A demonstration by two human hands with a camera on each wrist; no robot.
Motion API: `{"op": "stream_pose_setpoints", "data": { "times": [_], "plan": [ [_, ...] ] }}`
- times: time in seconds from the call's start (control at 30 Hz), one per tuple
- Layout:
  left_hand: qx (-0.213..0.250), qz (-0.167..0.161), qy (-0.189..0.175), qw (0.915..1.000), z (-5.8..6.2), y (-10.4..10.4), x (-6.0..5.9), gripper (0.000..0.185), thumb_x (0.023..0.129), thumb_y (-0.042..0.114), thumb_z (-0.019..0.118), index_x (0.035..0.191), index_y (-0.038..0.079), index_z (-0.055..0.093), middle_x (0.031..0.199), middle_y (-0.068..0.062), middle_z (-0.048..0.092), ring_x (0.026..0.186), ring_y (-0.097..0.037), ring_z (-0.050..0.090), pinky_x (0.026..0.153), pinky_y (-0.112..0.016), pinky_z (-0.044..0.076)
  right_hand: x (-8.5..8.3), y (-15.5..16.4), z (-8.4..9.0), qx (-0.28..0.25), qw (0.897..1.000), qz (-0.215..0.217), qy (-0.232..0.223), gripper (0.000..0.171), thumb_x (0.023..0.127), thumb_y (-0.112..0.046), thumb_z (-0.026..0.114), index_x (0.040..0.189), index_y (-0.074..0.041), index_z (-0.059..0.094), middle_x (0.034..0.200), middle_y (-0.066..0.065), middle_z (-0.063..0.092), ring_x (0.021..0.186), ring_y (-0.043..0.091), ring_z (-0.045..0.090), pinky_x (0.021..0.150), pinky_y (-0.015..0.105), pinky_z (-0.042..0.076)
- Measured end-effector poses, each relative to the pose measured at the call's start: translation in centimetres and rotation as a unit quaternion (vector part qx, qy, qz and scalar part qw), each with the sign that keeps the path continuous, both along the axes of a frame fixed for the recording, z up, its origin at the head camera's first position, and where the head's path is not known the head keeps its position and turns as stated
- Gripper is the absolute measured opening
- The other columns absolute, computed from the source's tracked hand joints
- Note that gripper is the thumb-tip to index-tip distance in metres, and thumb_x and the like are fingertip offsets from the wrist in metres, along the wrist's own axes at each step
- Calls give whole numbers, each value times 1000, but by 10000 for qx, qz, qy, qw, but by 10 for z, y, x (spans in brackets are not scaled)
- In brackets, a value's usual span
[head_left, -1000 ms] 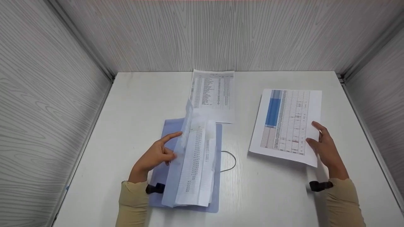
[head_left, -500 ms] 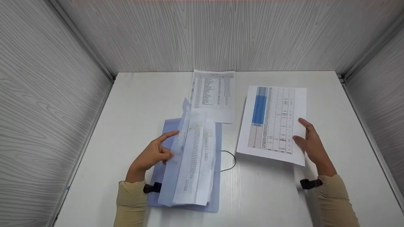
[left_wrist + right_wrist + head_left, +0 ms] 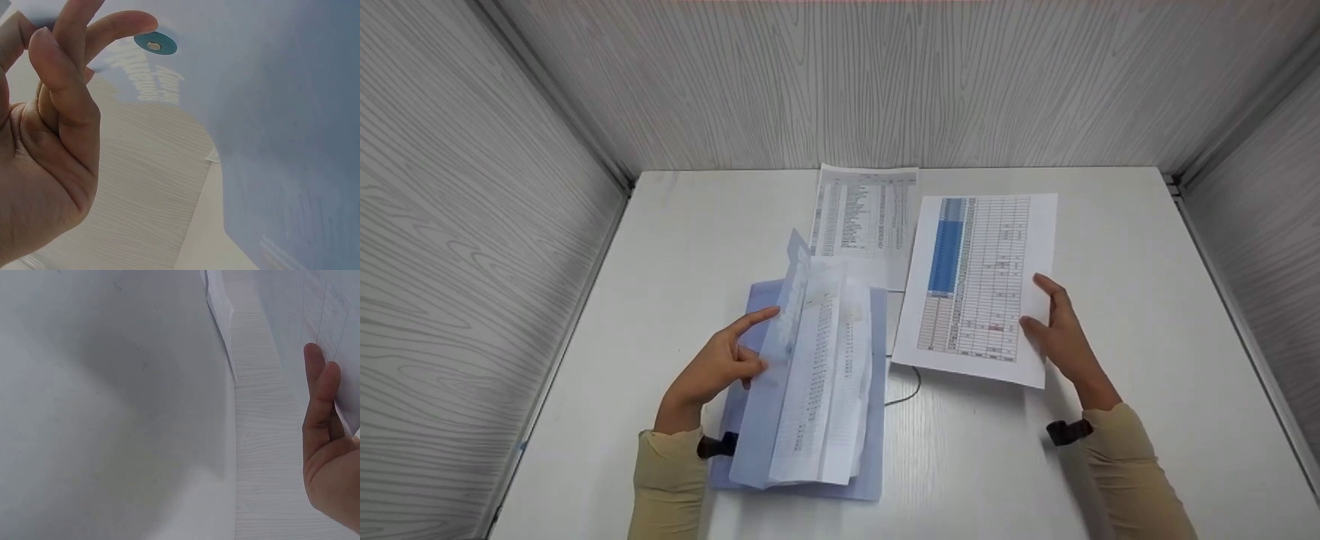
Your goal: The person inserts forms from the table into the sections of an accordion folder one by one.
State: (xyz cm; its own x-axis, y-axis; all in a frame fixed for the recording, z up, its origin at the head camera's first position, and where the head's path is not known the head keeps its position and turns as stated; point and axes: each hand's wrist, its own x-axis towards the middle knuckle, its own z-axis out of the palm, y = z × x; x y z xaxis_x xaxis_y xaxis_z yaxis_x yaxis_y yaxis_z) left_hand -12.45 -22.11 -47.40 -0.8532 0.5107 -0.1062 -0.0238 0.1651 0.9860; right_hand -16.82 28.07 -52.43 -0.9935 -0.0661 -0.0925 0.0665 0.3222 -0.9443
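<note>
White tabletop (image 3: 675, 247), walled on three sides by pale wood-grain panels; I list the items on it from the near edge outward.

1. Blue folder (image 3: 810, 375), lying near-centre, long axis running away from me. Its translucent front flap (image 3: 780, 337) is raised on edge. Contents: a sheaf of printed sheets (image 3: 829, 390), standing partly lifted inside, long axis matching the folder's. A thin black elastic loop (image 3: 911, 386) lies on the tabletop just beside the folder's right edge.

2. Left hand (image 3: 720, 364), at the folder's left side. It pinches the raised flap, forefinger stretched up along it, the other fingers curled; in the left wrist view the fingertips (image 3: 121, 25) sit against the blue plastic beside a round snap (image 3: 154, 45). This hand is the nearer one to the folder.

3. Right hand (image 3: 1057, 334), to the right of the folder and apart from it. Thumb and fingers grip the right edge of a loose spreadsheet page (image 3: 979, 281) with a blue column, held off the tabletop, long axis front to back and slightly slanted. The page's near left corner hangs just beside the folder's far right corner, so the folder lies to the left of it.

4. Another printed page (image 3: 866, 221), flat at the far edge against the back panel, partly overlapped by the held page.
</note>
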Motion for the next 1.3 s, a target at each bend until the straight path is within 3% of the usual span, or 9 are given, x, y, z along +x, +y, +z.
{"op": "stream_pose_setpoints", "data": {
  "times": [0.3, 0.8, 1.07, 1.17, 1.3],
  "plan": [
    [4, 25, -7, 10000, -2, 0, 0, 76, 83, -7, 55, 152, 8, 28, 49, 6, 38, 46, -5, 40, 51, -21, 41, -2, -23, -11, -22, 9998, 61, 212, 72, 91, 5, 49, 153, -3, 11, 162, 15, 3, 150, 27, -10, 120, 48, -3],
    [116, -61, 125, 9998, -8, 31, -13, 75, 84, -6, 58, 152, 7, 28, 49, 3, 38, 45, -5, 40, 51, -25, 45, -4, -20, -13, 149, 9997, 105, 175, 71, 93, 1, 51, 153, -6, 14, 161, 14, 7, 151, 28, -4, 120, 50, 5],
    [180, -264, 176, 9993, -6, 40, -36, 75, 84, -6, 59, 151, 5, 28, 48, -6, 36, 44, -14, 37, 50, -27, 43, -4, -24, -10, 101, 9998, 111, 139, 71, 93, 4, 51, 153, -8, 15, 161, 14, 8, 151, 30, 3, 118, 52, 13],
    [184, -326, 169, 9992, -4, 44, -44, 76, 83, -6, 59, 151, 5, 28, 49, -10, 34, 44, -12, 37, 51, -26, 43, -4, -24, -8, 103, 9998, 92, 115, 71, 93, 4, 51, 153, -8, 15, 161, 14, 7, 151, 30, 3, 118, 53, 14],
    [212, -420, 155, 9988, -1, 49, -55, 76, 83, -7, 57, 151, 5, 28, 49, -4, 36, 44, -6, 39, 51, -24, 43, -4, -21, -8, 69, 9999, 68, 28, 71, 92, 4, 51, 152, -9, 15, 161, 13, 8, 149, 31, 12, 116, 53, 20]
  ]
}}
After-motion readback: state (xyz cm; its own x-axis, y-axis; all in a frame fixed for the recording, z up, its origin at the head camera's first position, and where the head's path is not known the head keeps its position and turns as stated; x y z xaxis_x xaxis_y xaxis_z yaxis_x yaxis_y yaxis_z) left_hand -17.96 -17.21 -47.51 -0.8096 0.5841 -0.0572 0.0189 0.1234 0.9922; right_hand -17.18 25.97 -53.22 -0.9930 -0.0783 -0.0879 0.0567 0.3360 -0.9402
